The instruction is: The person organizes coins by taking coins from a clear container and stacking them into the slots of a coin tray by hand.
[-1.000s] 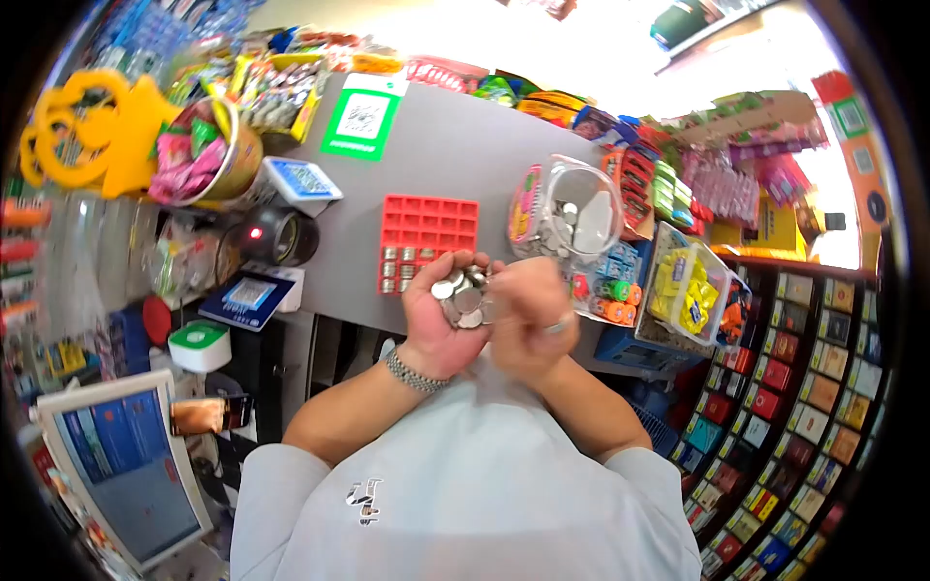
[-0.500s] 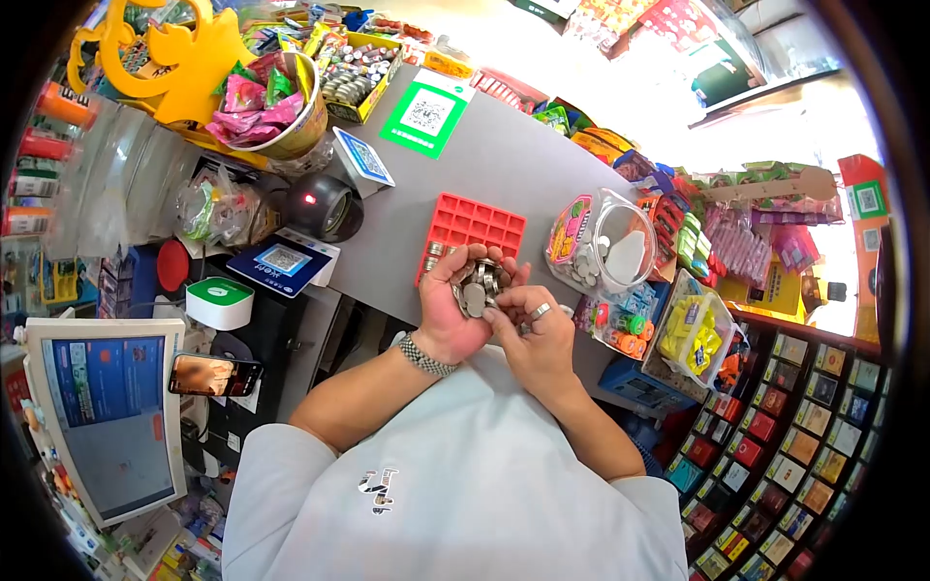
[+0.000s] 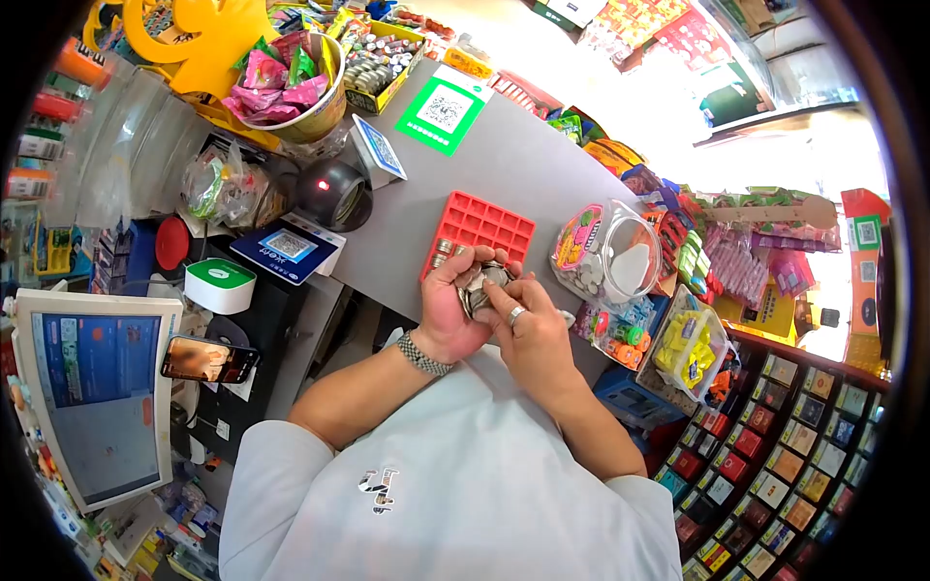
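My left hand (image 3: 450, 318), with a metal watch at its wrist, is cupped palm up around a pile of silver coins (image 3: 473, 292). The fingers of my right hand (image 3: 528, 331), one wearing a ring, are bent in over the same pile and press on coins; its thumb is partly hidden. Just beyond both hands lies a red coin tray (image 3: 492, 221) divided into small compartments. A few stacked coins (image 3: 443, 249) fill compartments at its near left side. To the right stands a clear plastic jar (image 3: 593, 254) holding more coins.
The grey counter (image 3: 402, 228) carries a green QR card (image 3: 444, 111). At left are a black scanner (image 3: 332, 196), a blue QR card (image 3: 288, 246), a phone (image 3: 210, 359) and a monitor (image 3: 97, 397). Candy tubs and snack packets line the far and right edges.
My right fingers have moved further over the coins in my left palm, covering more of them. The whole view has shifted slightly; the tray and jar stay in place on the counter.
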{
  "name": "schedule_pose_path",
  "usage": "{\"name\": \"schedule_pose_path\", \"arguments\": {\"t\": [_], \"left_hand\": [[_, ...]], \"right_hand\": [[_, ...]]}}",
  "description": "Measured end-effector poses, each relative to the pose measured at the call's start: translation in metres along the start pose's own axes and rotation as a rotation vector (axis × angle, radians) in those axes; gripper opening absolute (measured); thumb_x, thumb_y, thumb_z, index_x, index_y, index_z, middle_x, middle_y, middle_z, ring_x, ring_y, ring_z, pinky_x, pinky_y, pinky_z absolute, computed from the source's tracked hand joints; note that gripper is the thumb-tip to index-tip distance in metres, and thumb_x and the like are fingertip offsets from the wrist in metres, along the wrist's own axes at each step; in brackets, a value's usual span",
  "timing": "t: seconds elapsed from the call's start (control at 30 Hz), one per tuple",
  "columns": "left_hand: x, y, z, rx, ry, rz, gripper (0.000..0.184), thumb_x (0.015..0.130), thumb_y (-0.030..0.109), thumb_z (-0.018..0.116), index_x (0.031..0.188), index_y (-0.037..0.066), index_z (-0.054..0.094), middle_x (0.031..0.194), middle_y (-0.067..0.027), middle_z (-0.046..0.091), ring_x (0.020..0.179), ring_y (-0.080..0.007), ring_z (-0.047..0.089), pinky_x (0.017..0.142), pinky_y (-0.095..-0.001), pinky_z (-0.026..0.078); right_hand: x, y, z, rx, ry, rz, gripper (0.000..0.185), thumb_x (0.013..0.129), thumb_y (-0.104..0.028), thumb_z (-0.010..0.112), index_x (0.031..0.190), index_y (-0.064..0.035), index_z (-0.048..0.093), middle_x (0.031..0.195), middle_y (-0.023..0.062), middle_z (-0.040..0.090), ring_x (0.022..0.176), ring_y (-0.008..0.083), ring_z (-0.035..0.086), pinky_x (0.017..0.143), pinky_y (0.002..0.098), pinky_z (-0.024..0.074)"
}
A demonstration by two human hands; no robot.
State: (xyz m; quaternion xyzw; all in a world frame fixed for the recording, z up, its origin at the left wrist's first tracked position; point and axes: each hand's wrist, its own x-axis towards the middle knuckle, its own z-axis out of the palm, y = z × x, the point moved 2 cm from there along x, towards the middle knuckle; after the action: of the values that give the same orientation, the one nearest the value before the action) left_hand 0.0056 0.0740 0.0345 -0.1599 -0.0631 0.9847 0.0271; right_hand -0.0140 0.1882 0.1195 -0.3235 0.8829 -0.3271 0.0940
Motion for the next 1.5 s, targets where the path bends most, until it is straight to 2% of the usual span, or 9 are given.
{"name": "schedule_pose_path", "arguments": {"t": [0.2,0.37,0.67,0.8,0.9,0.97,1.1,1.23,1.5], "left_hand": [[-0.001,-0.001,0.006,-0.028,0.047,0.011,0.026,0.103,0.027,0.056,0.099,0.004,0.067,0.106,-0.0115,0.069,0.11,-0.0307,0.066,0.108,-0.0537,0.05],[0.0,0.001,0.005,-0.13,0.017,-0.025,0.022,0.1,0.026,0.061,0.098,0.007,0.073,0.108,-0.0107,0.072,0.111,-0.0301,0.066,0.109,-0.0518,0.049],[-0.003,-0.002,0.006,-0.041,-0.014,-0.001,0.026,0.103,0.027,0.056,0.1,0.004,0.068,0.108,-0.0121,0.069,0.111,-0.0317,0.066,0.11,-0.054,0.049],[-0.006,0.0,0.007,0.002,-0.019,0.011,0.026,0.104,0.028,0.055,0.1,0.005,0.068,0.109,-0.0116,0.068,0.11,-0.0313,0.066,0.109,-0.0536,0.049],[-0.013,0.004,0.004,0.027,0.008,-0.005,0.025,0.103,0.028,0.055,0.099,0.006,0.068,0.109,-0.0107,0.068,0.108,-0.0308,0.065,0.107,-0.0529,0.05],[-0.03,0.014,0.004,0.08,0.099,0.049,0.023,0.103,0.027,0.058,0.097,0.007,0.068,0.107,-0.0095,0.068,0.108,-0.0296,0.064,0.105,-0.0511,0.051],[-0.051,0.033,-0.011,0.019,0.184,0.065,0.02,0.102,0.026,0.061,0.095,0.008,0.068,0.106,-0.0086,0.068,0.11,-0.0284,0.063,0.104,-0.0486,0.051],[-0.058,0.04,-0.015,-0.065,0.21,0.08,0.02,0.101,0.026,0.062,0.094,0.009,0.068,0.106,-0.0076,0.068,0.11,-0.0276,0.063,0.103,-0.0463,0.052],[-0.047,0.045,-0.012,-0.067,0.168,0.12,0.019,0.102,0.025,0.061,0.096,0.008,0.067,0.106,-0.0091,0.068,0.112,-0.0285,0.063,0.105,-0.0476,0.054]], "right_hand": [[-0.007,-0.003,0.003,0.108,0.025,-0.021,0.024,0.087,-0.007,0.078,0.11,-0.003,0.072,0.104,0.0121,0.069,0.093,0.0313,0.07,0.08,0.0397,0.0577],[-0.024,0.007,0.004,0.45,0.034,0.21,0.021,0.087,-0.006,0.08,0.106,-0.0039,0.071,0.097,0.0111,0.071,0.088,0.0288,0.071,0.076,0.0372,0.058],[-0.013,-0.006,-0.002,0.187,0.108,-0.002,0.023,0.087,-0.008,0.08,0.108,-0.0035,0.073,0.104,0.0125,0.07,0.089,0.0299,0.071,0.079,0.038,0.0589],[-0.017,-0.004,0.004,0.272,0.088,0.073,0.024,0.087,-0.005,0.078,0.111,-0.0038,0.073,0.107,0.0129,0.069,0.094,0.0314,0.071,0.082,0.0381,0.0586],[-0.015,-0.006,0.008,0.346,0.016,0.12,0.028,0.088,-0.002,0.075,0.116,-0.005,0.072,0.108,0.013,0.067,0.096,0.0319,0.07,0.083,0.0385,0.0584],[-0.014,-0.011,0.015,0.373,-0.096,-0.044,0.036,0.084,0.002,0.076,0.119,-0.0059,0.073,0.108,0.0121,0.068,0.097,0.0284,0.071,0.083,0.0371,0.0594],[-0.01,-0.026,0.032,0.254,-0.244,-0.218,0.037,0.083,0.003,0.072,0.119,-0.0076,0.074,0.112,0.0123,0.066,0.101,0.0308,0.068,0.087,0.0408,0.0583],[0.003,-0.03,0.025,0.432,-0.54,-0.043,0.046,0.082,0.004,0.064,0.126,-0.0052,0.072,0.111,0.0169,0.065,0.108,0.0356,0.064,0.094,0.0431,0.0548],[0.007,-0.021,0.03,0.334,-0.27,-0.285,0.032,0.084,0.002,0.071,0.115,-0.0054,0.073,0.108,0.0113,0.068,0.102,0.0305,0.067,0.088,0.0411,0.0577]]}}
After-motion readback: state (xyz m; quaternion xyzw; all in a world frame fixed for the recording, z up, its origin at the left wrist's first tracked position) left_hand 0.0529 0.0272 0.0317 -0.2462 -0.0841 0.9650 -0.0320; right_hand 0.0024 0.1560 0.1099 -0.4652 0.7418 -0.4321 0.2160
